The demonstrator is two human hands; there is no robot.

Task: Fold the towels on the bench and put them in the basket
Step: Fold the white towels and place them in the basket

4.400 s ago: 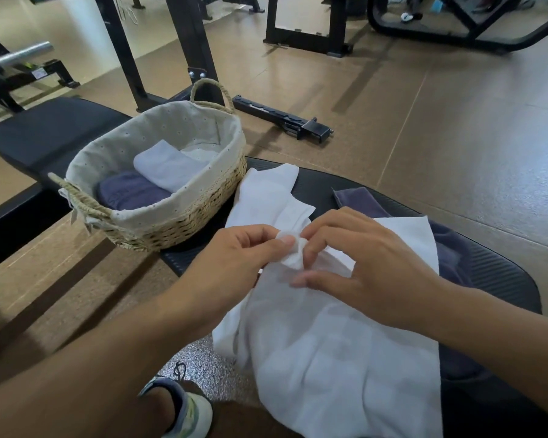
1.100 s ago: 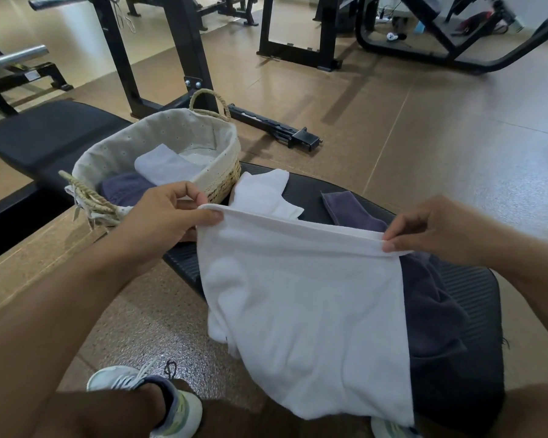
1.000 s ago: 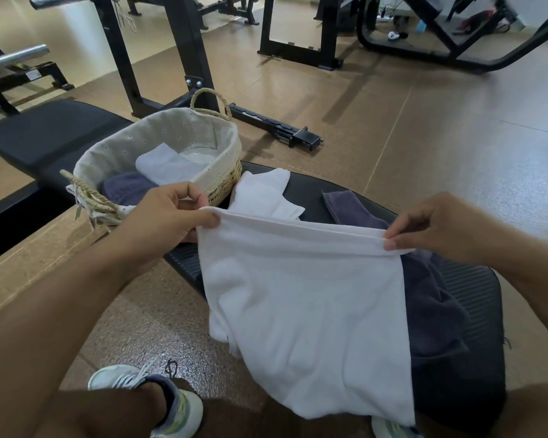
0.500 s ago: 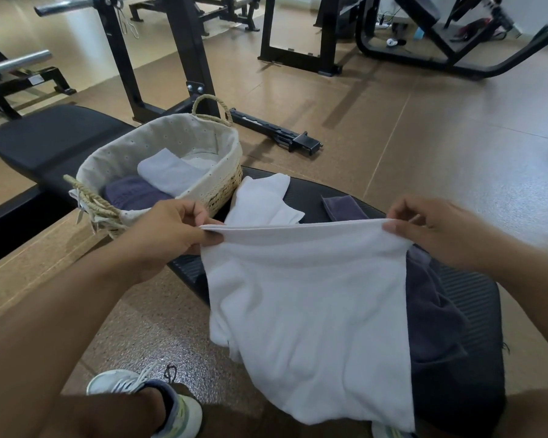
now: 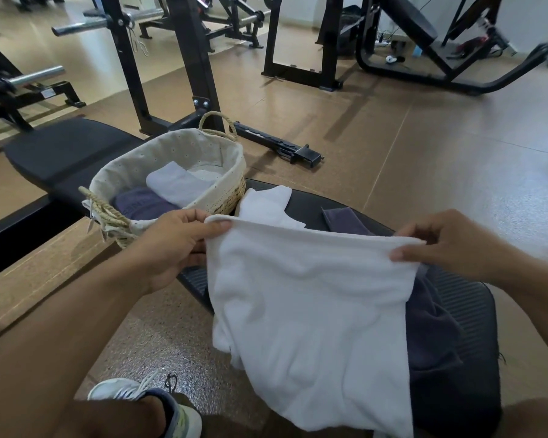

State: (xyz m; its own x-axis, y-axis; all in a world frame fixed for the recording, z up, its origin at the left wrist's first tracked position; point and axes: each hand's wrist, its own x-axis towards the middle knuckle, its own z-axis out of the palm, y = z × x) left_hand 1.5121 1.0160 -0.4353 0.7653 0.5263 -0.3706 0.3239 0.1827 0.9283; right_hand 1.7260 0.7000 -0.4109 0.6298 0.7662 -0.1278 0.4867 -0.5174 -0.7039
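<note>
A person's left hand (image 5: 171,245) and right hand (image 5: 450,245) each take a pinching grip on a top corner of a white towel (image 5: 314,311), holding the edge taut above the padded table (image 5: 465,311), seemingly so the cloth hangs flat and square for folding. The lined wicker basket (image 5: 231,188) sits just beside it within easy reach, already holding folded towels, while a dark towel (image 5: 434,327) and another white one (image 5: 266,207) lie on the table, apparently awaiting their turn.
</note>
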